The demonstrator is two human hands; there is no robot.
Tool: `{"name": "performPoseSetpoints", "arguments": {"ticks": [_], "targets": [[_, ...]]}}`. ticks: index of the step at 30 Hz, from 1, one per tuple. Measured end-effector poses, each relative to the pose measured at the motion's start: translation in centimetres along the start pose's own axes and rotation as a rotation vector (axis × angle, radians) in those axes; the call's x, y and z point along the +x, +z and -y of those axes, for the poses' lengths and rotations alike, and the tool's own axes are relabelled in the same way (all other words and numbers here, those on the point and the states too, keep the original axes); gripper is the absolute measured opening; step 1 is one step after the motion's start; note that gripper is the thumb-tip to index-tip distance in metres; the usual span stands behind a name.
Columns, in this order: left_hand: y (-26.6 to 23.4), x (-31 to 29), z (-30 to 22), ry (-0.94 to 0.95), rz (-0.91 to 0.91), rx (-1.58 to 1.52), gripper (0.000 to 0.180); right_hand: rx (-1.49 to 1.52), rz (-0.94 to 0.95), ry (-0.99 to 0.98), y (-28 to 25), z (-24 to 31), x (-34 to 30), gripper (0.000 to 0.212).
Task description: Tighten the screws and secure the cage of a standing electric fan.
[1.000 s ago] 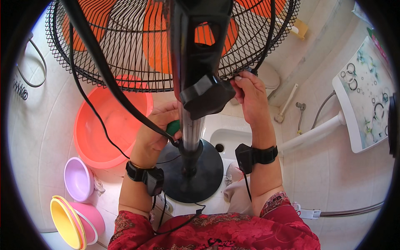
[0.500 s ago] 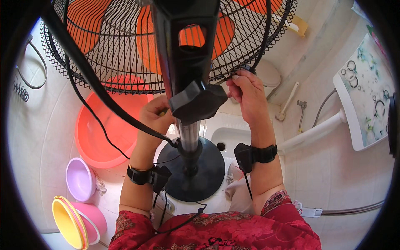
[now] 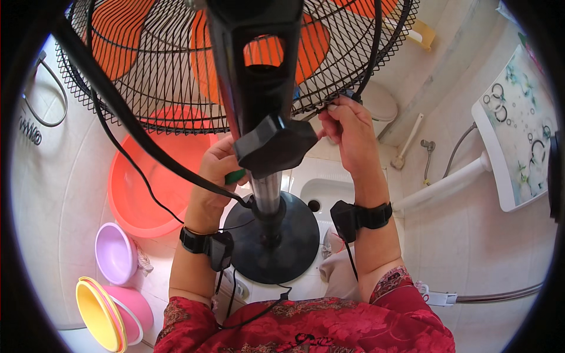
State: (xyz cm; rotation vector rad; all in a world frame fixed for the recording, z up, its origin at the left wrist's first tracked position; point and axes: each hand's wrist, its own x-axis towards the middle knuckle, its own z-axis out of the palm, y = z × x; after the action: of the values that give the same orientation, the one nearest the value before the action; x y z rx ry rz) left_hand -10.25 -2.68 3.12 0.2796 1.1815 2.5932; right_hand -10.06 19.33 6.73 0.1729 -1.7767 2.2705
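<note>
A standing fan with a black wire grille (image 3: 170, 88), orange blades (image 3: 259, 50) and a round black base (image 3: 273, 241) stands in front of me. My right hand (image 3: 348, 126) is closed in a pinch on the grille's lower rim, beside a black cable (image 3: 375, 53). To the left of the pole (image 3: 266, 194), my left hand (image 3: 216, 167) curls around a green object (image 3: 235, 176) whose kind I cannot make out. Its fingertips are hidden behind the black knob (image 3: 275, 146) on the pole. Both wrists carry black strapped devices.
At left stand a big orange basin (image 3: 132, 203), a small purple basin (image 3: 115, 253) and a pink bucket (image 3: 132, 306) with a yellow basin (image 3: 97, 317) in it. A squat toilet (image 3: 329, 191) lies behind the base. A patterned white panel (image 3: 512, 135) is at right.
The left hand has turned slightly, so more of the green object shows. The right hand keeps its pinch on the grille rim. The fan's upper part has shifted a little left in view.
</note>
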Motion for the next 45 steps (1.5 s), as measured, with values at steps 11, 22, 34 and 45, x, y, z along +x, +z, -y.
{"name": "performPoseSetpoints", "arguments": {"ticks": [11, 22, 34, 45], "targets": [[-3.7, 2.1, 1.2, 0.192, -0.16, 0.609, 0.006, -0.018, 0.043, 0.0, 0.2, 0.3, -0.1, 0.017], [-4.1, 1.5, 0.2, 0.026, -0.026, 0.28, 0.025, -0.088, 0.155, -0.018, -0.8, 0.1, 0.1, 0.019], [-1.1, 0.3, -0.9, -0.103, -0.025, 0.284, 0.012, -0.109, 0.133, -0.033, -0.5, 0.4, 0.0, 0.018], [-0.3, -0.1, 0.1, 0.402, -0.013, 0.734, 0.017, -0.102, 0.034, -0.05, -0.6, 0.6, -0.1, 0.017]]}}
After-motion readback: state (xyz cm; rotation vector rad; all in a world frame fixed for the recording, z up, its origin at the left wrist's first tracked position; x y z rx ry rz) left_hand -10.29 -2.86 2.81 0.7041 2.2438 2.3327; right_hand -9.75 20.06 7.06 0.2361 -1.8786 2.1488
